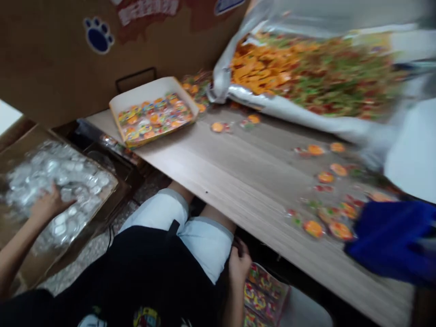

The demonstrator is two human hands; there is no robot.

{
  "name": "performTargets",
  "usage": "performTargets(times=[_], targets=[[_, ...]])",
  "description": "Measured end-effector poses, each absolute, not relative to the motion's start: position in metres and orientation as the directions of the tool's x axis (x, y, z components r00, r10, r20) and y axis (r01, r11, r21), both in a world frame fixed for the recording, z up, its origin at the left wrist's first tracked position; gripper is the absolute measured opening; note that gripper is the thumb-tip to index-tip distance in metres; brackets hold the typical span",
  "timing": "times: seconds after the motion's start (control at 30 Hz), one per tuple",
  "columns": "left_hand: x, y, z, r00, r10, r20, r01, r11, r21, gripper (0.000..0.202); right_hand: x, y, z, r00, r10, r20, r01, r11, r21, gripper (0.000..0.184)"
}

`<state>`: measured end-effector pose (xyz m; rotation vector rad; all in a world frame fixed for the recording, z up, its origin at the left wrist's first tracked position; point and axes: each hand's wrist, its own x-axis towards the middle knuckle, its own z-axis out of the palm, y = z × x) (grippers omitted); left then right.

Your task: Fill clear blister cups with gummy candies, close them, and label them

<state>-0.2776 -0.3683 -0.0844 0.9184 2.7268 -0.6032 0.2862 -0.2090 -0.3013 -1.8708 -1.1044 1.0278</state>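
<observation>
In the head view, the left hand (49, 202) is among the clear plastic pieces (85, 175), which lie inside a cardboard box (20, 147) to the left of the desk (238, 172); its grip has the fingers apart. The right hand (240, 262) is beside the thigh (211, 245), near colourful packs (260, 295); whether its grip is closed, I cannot tell. A tray (146, 95) with small wrapped pieces (155, 119) stands on the desk.

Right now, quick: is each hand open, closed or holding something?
Left hand: open, at the clear plastic pieces in the box; no grip visible.
Right hand: beside the shorts; cannot tell whether it holds anything.
</observation>
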Motion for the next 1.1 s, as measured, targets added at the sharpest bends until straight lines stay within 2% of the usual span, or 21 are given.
performTargets(times=[0.03, 0.1, 0.2, 0.27, 0.33, 0.43, 0.6, 0.67, 0.77, 0.93, 1.03, 1.1], targets=[[-0.274, -0.364, -0.086, -0.773, 0.578, -0.262, 0.634, 0.713, -0.298, 0.091, 0.287, -0.212, -0.301, 0.328, 0.903, -0.278, 0.339, -0.388, -0.857, 0.053], [-0.266, -0.354, -0.093, -0.671, 0.701, -0.243, 0.739, 0.657, -0.149, 0.077, 0.289, -0.217, -0.299, 0.343, 0.893, -0.29, 0.355, -0.409, -0.84, 0.055], [-0.257, -0.34, -0.115, -0.476, 0.796, -0.375, 0.809, 0.563, 0.168, 0.05, 0.289, -0.22, -0.295, 0.335, 0.885, -0.322, 0.348, -0.434, -0.831, 0.054], [-0.256, -0.338, -0.131, -0.378, 0.794, -0.477, 0.8, 0.539, 0.264, 0.05, 0.289, -0.221, -0.292, 0.337, 0.874, -0.352, 0.319, -0.457, -0.83, 0.053], [-0.26, -0.34, -0.145, -0.335, 0.785, -0.522, 0.824, 0.513, 0.242, 0.054, 0.289, -0.221, -0.291, 0.345, 0.866, -0.361, 0.304, -0.467, -0.83, 0.052], [-0.273, -0.349, -0.157, -0.353, 0.765, -0.54, 0.857, 0.495, 0.141, 0.055, 0.291, -0.222, -0.291, 0.355, 0.868, -0.347, 0.337, -0.465, -0.819, 0.049], [-0.299, -0.352, -0.167, -0.367, 0.706, -0.606, 0.868, 0.494, 0.05, 0.035, 0.298, -0.224, -0.296, 0.327, 0.893, -0.31, 0.461, -0.437, -0.772, 0.047], [-0.303, -0.348, -0.172, -0.39, 0.7, -0.599, 0.865, 0.501, 0.022, 0.033, 0.3, -0.223, -0.297, 0.317, 0.895, -0.315, 0.47, -0.436, -0.768, 0.045], [-0.299, -0.343, -0.18, -0.464, 0.717, -0.52, 0.847, 0.532, -0.023, 0.046, 0.302, -0.22, -0.298, 0.296, 0.898, -0.327, 0.465, -0.434, -0.771, 0.044], [-0.283, -0.335, -0.181, -0.645, 0.705, -0.295, 0.754, 0.65, -0.098, 0.06, 0.304, -0.218, -0.3, 0.268, 0.915, -0.301, 0.513, -0.4, -0.76, 0.045], [-0.278, -0.328, -0.173, -0.678, 0.694, -0.24, 0.732, 0.669, -0.133, 0.076, 0.303, -0.218, -0.3, 0.262, 0.92, -0.292, 0.53, -0.389, -0.753, 0.045], [-0.28, -0.323, -0.167, -0.647, 0.717, -0.261, 0.762, 0.624, -0.173, 0.083, 0.301, -0.218, -0.299, 0.278, 0.916, -0.288, 0.533, -0.397, -0.747, 0.045]])
